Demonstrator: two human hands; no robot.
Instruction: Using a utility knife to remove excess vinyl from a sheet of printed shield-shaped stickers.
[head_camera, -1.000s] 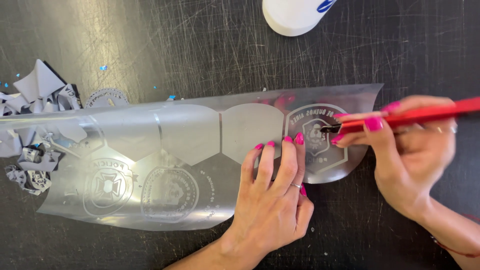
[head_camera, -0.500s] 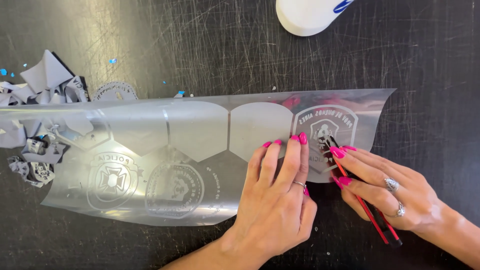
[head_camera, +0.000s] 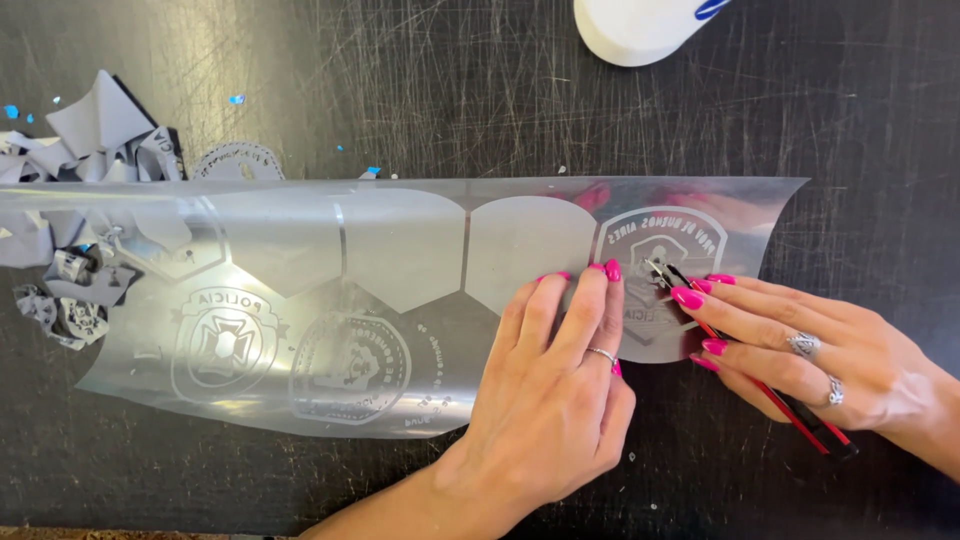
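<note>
Film sheet (head_camera: 400, 300), thin, glossy and curling, looks light, slippery and easily creased. Left hand (head_camera: 550, 390) presses it flat, fingers spread, on the desk (head_camera: 300, 100). Right hand (head_camera: 800, 350) pinches a red tool (head_camera: 760, 385), tip touching a badge cutout (head_camera: 655, 275).

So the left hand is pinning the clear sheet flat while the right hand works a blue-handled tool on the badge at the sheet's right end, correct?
Not quite: the tool is red and black, not blue, as the head view shows. The rest holds: the left hand pins the clear sheet while the right hand works the badge.
</note>
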